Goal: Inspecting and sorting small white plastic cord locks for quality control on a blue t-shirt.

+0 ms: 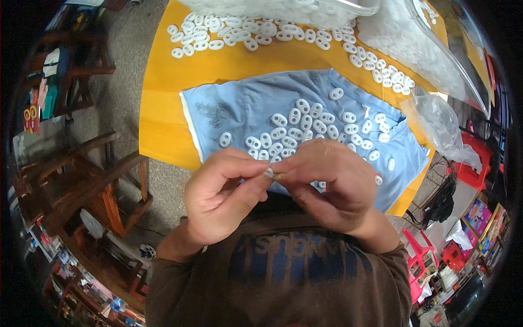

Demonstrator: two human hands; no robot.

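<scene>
My left hand [218, 191] and my right hand [332, 182] meet in front of my chest, both closed in a pinch. Between their fingertips is a small white plastic piece [269, 172], mostly covered by the fingers. Just beyond them, many loose white oval pieces with two holes [295, 115] lie on a light blue cloth garment [256, 90]. One of these ovals rests apart near the garment's left side. Part of another white piece shows by my right palm; whether the hand holds it I cannot tell.
The garment lies on a yellow tabletop [163, 109]. More white ovals [216, 44] are strewn along its far side, beside a clear plastic bin [348, 8] and a clear bag [444, 122]. Wooden furniture [109, 201] stands at left, a red plastic stool [471, 169] at right.
</scene>
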